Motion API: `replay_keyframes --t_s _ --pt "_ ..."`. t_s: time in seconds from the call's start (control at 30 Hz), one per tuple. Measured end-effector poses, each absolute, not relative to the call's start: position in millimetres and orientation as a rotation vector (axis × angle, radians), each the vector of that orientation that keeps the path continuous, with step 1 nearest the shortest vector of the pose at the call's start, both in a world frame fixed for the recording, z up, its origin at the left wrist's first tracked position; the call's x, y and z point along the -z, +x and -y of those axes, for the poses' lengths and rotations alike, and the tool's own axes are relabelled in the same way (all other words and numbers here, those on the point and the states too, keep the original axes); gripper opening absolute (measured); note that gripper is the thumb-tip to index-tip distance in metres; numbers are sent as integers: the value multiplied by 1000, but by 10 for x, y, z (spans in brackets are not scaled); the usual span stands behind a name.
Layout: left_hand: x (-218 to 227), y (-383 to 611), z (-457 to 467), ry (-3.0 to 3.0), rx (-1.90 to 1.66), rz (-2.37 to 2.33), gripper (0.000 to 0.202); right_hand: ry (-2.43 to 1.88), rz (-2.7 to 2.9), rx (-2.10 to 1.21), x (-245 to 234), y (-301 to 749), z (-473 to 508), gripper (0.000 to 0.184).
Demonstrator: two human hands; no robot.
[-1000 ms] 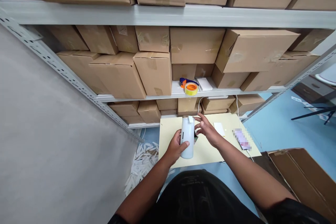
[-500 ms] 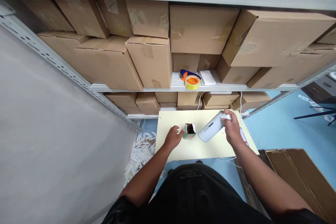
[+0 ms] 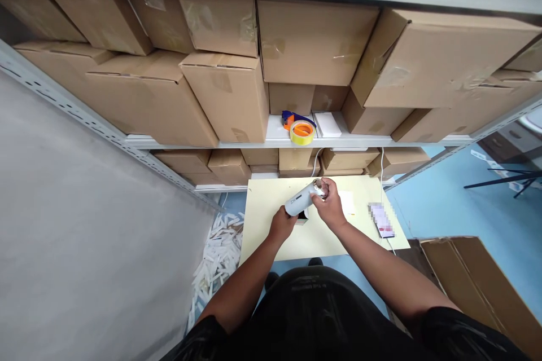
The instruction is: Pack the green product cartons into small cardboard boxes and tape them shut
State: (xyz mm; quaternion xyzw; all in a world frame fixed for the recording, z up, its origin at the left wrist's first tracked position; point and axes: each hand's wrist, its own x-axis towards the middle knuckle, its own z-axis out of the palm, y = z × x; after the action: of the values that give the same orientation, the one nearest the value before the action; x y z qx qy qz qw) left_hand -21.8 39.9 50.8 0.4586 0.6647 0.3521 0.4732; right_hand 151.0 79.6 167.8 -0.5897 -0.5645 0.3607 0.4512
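A light grey cylinder (image 3: 301,199) with a shiny metallic end and a small dark marking is tilted above the table. My right hand (image 3: 330,203) is closed around its upper, metallic end. My left hand (image 3: 283,224) is closed at the lower end, with its fingers partly hidden under the cylinder. Just below that end stands a small open box (image 3: 302,220), dark inside and mostly covered by the cylinder and my left hand. All of this is over a pale yellow table (image 3: 271,189).
Beyond the table, a shelf rack (image 3: 237,145) carries many cardboard boxes (image 3: 317,39). A tape dispenser (image 3: 301,131) and a white box (image 3: 327,124) sit on its shelf. A phone (image 3: 381,220) lies at the table's right. White scraps (image 3: 220,248) cover the floor left; flattened cardboard (image 3: 478,282) lies right.
My right hand has brought the cylinder left, over the small box. My left hand has gone from beside the box to the cylinder's lower end. The phone has come into full view.
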Motion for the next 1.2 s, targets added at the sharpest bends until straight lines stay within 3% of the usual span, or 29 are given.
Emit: replay_keyframes --t_s 0.23,0.6,1.0,1.2 --pt "-399 -122 -394 1058 -841 -1661 38 -1496 1597 -728 -1685 1752 -703 64" --pt "-483 -33 -386 775 -869 -1514 20 -1432 1852 -614 -1589 1796 -630 67" --pt "-547 75 -362 858 -865 -1498 25 -1506 2200 -514 -866 1722 -589 57" --pt "-536 88 -345 847 -873 -1498 26 -1415 2293 -791 -788 1870 -637 81"
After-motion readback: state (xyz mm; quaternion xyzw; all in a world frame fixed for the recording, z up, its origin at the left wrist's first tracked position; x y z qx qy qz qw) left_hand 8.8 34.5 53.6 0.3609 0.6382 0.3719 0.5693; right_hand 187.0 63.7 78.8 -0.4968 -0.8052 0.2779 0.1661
